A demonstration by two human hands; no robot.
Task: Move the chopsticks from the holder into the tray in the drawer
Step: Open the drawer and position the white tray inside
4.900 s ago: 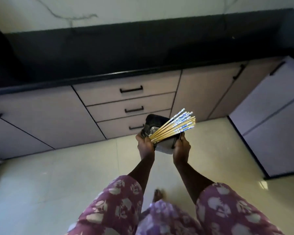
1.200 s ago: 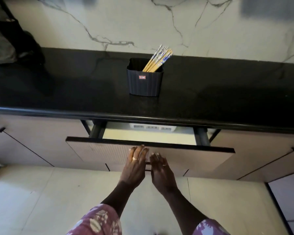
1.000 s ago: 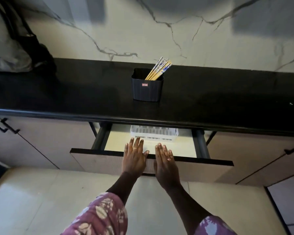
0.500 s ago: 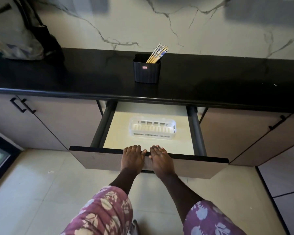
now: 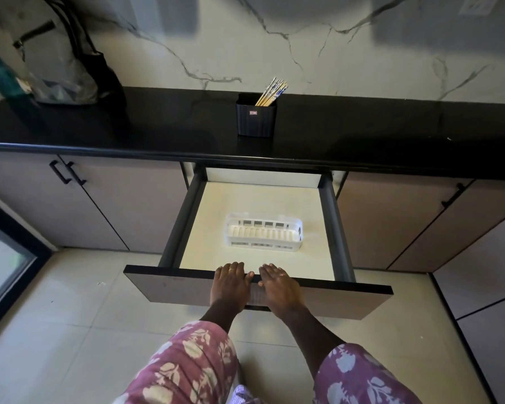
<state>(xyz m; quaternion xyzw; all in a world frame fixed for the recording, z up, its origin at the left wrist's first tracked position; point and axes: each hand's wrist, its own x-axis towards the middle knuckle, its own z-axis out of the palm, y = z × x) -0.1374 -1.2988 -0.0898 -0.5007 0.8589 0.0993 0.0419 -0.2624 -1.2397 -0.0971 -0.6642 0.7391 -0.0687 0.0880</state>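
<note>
Fingers [image 5: 233,272] of both hands lie hooked over the top edge of the drawer [image 5: 169,287] front, held close together and gripping that dark edge. Her left hand [image 5: 229,287] and right hand [image 5: 279,288] sit side by side near the middle of the front panel, thumbs almost touching, palms down against its matte brownish face. A thin ring shows on one finger of the left hand. Both forearms reach straight forward from sleeves [image 5: 187,365] of purple cloth printed with pale flowers.

Pulled well out, the drawer has dark grey metal side walls and a smooth cream floor. On that floor, towards the middle and a little right, sits the tray [image 5: 299,230], a white plastic oblong with rounded corners, slotted walls and a ribbed bottom. It holds nothing that I can see.

Above, on the glossy black countertop [image 5: 129,129], stands the holder [image 5: 256,123], a dark ribbed cup with a squarish rounded mouth and a small red label on its front. In it stand the chopsticks [image 5: 271,93], a bundle of slim wooden sticks with blue-and-white patterned tops, leaning to the right against the rim.

Behind the counter rises a white wall [image 5: 303,53] veined with grey like marble. A grey and black bag [image 5: 56,59] rests at the far left of the counter. Pale tiles [image 5: 70,330] cover the floor.
</note>
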